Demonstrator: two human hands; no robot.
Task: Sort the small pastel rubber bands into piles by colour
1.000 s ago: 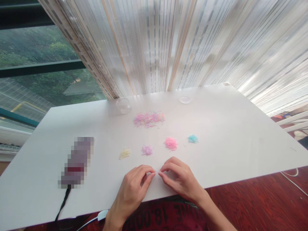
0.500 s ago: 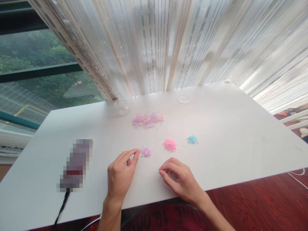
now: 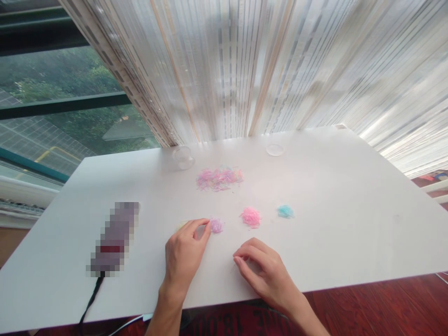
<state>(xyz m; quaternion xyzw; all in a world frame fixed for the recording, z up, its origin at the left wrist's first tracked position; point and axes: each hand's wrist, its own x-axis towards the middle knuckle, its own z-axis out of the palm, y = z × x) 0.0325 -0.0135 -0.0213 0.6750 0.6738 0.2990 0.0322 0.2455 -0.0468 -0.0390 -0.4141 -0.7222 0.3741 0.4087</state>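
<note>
My left hand is closed in a pinch, its fingertips at the left edge of a small pile of light purple shreds. Whatever lies between those fingertips is too small to make out. Behind its knuckles a bit of pale yellow pile shows, mostly hidden. My right hand rests low over the table with thumb and forefinger pressed together; I cannot see what they hold, if anything. Beyond it sit a pink pile of shreds and a smaller turquoise pile.
A larger heap of mixed pastel shreds lies farther back on the white table. Behind it stand a clear round container and a clear round lid. At left lies a blurred-out object with a black cord.
The view has shifted slightly, so the table's things appear a little to the right and lower. My left fingertips have come up against the purple pile. My right hand stays nearly where it was.
</note>
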